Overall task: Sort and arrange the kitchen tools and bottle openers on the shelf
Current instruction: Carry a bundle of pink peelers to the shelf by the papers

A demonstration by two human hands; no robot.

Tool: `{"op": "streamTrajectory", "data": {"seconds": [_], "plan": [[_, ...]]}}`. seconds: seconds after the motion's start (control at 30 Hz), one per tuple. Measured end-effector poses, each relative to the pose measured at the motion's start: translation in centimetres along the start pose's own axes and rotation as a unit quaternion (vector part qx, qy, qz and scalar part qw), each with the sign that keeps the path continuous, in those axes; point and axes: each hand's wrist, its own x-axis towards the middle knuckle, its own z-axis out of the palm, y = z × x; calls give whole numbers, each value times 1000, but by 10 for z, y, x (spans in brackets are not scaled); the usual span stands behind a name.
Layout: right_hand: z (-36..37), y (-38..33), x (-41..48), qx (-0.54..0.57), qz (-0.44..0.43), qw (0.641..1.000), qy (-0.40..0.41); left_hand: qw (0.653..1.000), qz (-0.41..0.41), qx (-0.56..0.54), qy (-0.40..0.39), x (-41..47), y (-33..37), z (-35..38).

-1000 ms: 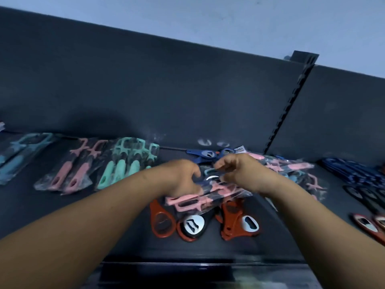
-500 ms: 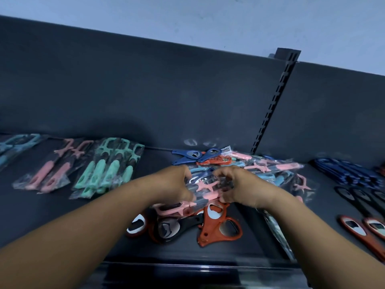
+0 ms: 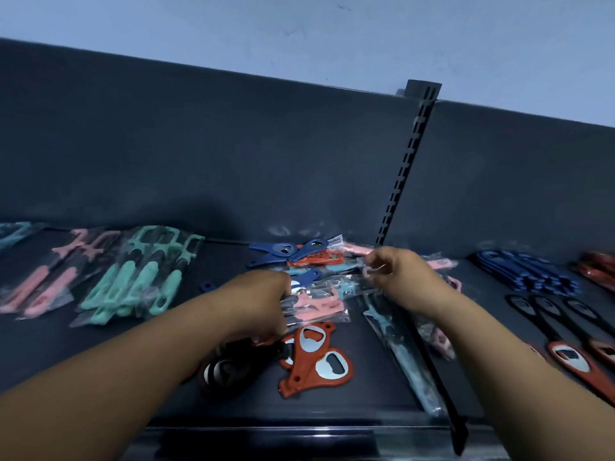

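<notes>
A mixed heap of packaged pink peelers (image 3: 319, 306), blue bottle openers (image 3: 283, 256) and red bottle openers (image 3: 316, 357) lies mid-shelf. My left hand (image 3: 263, 304) grips the near end of the bagged pink peelers, its fingers curled under the plastic. My right hand (image 3: 399, 274) pinches the far right end of a clear bag over the heap. A black bottle opener (image 3: 226, 367) lies partly under my left wrist.
Sorted rows lie to the left: mint peelers (image 3: 139, 281), pink peelers (image 3: 43, 287). To the right lie stacked blue openers (image 3: 525, 274), black openers (image 3: 559, 314) and red openers (image 3: 572, 364). A slotted upright (image 3: 409, 168) divides the dark back panel. A teal bagged tool (image 3: 399, 354) lies beside the shelf divider.
My hands have drawn apart, the right going up and to the right with the bag's end. The camera view has shifted left, so the heap sits further right.
</notes>
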Motion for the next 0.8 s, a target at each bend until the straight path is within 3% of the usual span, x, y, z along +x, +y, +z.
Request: {"op": "streamTrajectory", "data": {"seconds": [0.2, 0.57, 0.8], "plan": [[-27, 52, 17, -93, 57, 993, 54, 997, -30, -69, -28, -1, 11, -13], [-35, 84, 45, -235, 28, 970, -59, 957, -43, -284, 35, 13, 46, -19], [-33, 86, 50, -214, 14, 974, -73, 935, -33, -346, 71, 25, 71, -12]]}}
